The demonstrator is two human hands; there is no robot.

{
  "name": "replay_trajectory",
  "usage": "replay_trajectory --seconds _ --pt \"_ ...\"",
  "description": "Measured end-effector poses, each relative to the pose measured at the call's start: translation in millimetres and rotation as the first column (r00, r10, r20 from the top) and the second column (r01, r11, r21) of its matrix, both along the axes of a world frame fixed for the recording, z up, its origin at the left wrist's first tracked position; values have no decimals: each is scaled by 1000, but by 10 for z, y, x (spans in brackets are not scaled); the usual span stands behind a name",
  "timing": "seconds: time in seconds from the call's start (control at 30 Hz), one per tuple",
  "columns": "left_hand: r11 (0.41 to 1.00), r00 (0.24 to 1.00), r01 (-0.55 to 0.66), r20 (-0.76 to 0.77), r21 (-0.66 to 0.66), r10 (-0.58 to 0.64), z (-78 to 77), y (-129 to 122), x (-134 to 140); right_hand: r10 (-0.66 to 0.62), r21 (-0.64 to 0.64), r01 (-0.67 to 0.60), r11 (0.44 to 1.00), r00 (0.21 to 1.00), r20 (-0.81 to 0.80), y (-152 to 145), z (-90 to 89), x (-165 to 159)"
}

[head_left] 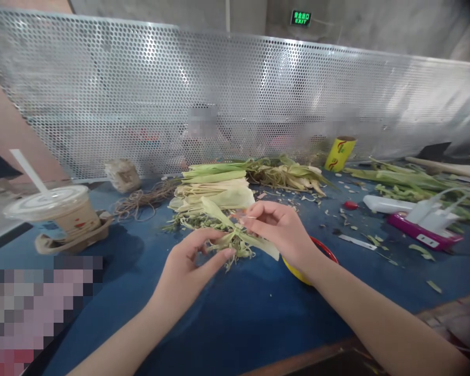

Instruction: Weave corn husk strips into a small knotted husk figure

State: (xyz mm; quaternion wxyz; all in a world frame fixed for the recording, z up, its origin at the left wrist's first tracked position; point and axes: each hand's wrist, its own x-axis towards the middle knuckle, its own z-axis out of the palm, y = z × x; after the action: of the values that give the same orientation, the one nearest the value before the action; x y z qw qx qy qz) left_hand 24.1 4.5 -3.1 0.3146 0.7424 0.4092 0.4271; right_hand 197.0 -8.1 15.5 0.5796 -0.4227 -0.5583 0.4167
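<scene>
A small tied bundle of corn husk, with pale flat strips spreading out and a curly frayed lower part, is between my two hands above the blue table. My left hand grips it from the left, thumb in front and fingers partly behind it. My right hand pinches at the top of the bundle, near where the strips meet; the exact strip between those fingertips is hard to see. Just behind lies a stack of flat corn husks, green on top and paler below, with loose greenish shreds at its front edge.
A lidded drink cup with a straw sits left in a cardboard holder. Twine lies behind it. A yellow round object with a red rim is under my right wrist. Rightward are a cutter blade, a purple power strip and a yellow roll.
</scene>
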Motion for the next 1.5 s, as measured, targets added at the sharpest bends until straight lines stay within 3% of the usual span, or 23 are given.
replay_trajectory --seconds 0.1,0.27,0.57,0.8,0.9,1.0,1.17,1.27,1.5 --pt "991 999 -30 -29 128 34 26 -2 -11 17 -63 -17 998 1000 1 6 -28 -22" --pt "982 1000 1 -26 189 5 39 -29 -13 208 -164 -202 966 978 21 28 -117 -64" --pt "960 996 22 -90 281 4 37 -66 -24 266 -233 -274 933 962 -67 58 -189 -107" --pt "990 993 -19 -109 141 35 46 -114 9 154 -144 -145 979 987 55 36 -205 -122" --pt "999 999 -25 47 20 24 38 -118 36 96 -103 -87 991 992 80 35 -225 -140" --pt "989 967 56 253 -133 -21 45 -108 59 38 -61 -33 998 996 82 41 -251 -143" --pt "953 943 130 331 -274 -34 86 -106 76 6 -54 -2 999 997 76 57 -284 -120" --pt "936 927 162 372 -312 -37 91 -112 69 11 -74 -7 997 998 54 51 -278 -123" --pt "936 895 186 444 -298 -36 72 -80 5 186 -159 -183 970 983 6 3 -204 -132"
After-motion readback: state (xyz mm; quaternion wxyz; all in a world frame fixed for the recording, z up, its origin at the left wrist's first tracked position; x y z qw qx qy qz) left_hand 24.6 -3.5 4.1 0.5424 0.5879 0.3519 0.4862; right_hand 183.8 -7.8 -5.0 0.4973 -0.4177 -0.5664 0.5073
